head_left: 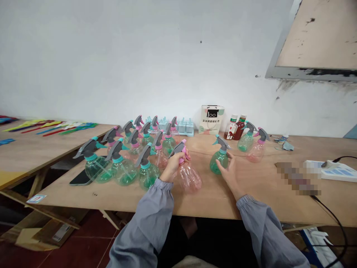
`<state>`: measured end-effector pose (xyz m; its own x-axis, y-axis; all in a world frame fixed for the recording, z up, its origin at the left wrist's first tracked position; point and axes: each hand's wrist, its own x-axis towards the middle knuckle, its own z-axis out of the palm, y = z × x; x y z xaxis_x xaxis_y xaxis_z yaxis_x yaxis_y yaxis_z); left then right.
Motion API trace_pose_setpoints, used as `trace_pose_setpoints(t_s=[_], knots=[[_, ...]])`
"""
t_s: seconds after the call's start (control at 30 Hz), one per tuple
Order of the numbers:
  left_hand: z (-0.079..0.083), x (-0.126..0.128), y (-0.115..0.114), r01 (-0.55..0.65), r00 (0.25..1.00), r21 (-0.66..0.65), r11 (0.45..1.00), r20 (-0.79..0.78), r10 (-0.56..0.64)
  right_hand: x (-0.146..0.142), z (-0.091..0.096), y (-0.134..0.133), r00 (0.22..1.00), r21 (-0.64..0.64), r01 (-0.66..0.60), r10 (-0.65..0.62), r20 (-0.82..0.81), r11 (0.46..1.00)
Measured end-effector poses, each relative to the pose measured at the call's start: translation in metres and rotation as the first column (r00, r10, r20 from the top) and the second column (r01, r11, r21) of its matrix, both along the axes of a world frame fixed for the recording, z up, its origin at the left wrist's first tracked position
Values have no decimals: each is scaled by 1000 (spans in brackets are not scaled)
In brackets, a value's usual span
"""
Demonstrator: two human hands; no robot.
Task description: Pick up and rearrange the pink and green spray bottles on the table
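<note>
My left hand [174,164] is closed round the neck of a pink spray bottle [189,175] with a grey and pink trigger head, which stands tilted on the wooden table [251,193]. My right hand [229,171] is open, its fingers resting against a green spray bottle [219,160] with a grey and teal head. Both arms wear grey sleeves.
Several green and pink spray bottles [122,169] stand grouped on the left of the table. Two more bottles [252,143], two drink bottles [235,127], a paper bag [211,119] and blue trays [185,126] stand at the back. A dark phone [80,178] lies at left, a white scale [333,170] with a cable at right.
</note>
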<state>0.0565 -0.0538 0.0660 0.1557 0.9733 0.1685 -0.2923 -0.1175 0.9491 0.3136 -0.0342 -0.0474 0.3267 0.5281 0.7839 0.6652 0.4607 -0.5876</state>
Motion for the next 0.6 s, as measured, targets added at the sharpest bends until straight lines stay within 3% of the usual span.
trace_pose_setpoints(t_s=[0.23,0.4,0.6], knots=[[6,-3,-4,83,994,-37,996,67,-81,7,-3,0,999,8,33,-33,-1,999],[4,-10,-3,65,992,-65,996,114,-57,8,-2,0,999,47,20,-21,34,999],[2,-11,1,29,996,2,1000,81,-29,12,-1,-1,998,41,12,-14,68,999]])
